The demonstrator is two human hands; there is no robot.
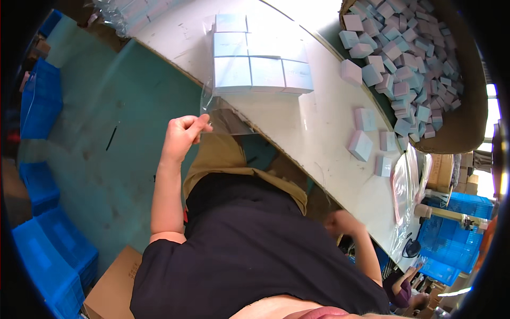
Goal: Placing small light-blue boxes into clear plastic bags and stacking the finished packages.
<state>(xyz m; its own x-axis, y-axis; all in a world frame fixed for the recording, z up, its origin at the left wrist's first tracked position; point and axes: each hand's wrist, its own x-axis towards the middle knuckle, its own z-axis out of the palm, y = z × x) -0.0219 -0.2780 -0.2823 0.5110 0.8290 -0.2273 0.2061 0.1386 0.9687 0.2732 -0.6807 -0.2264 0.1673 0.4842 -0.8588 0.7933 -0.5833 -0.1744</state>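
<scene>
Several small pale blue and white boxes [232, 72] stand in tight rows on the white table, inside a clear plastic bag [228, 119]. The bag's near end hangs over the table edge, and my left hand [183, 135] pinches its left corner between thumb and fingers. Down beside the table edge, close to my right side, is my right hand [342, 222]. It is smeared by motion, so whether it holds anything does not show.
A large cardboard carton [462, 125] full of loose small boxes is at the far right. A few loose boxes [361, 146] and flat clear bags [404, 186] lie on the table [319, 138]. Blue crates [40, 101] line the left; another person [406, 290] is at lower right.
</scene>
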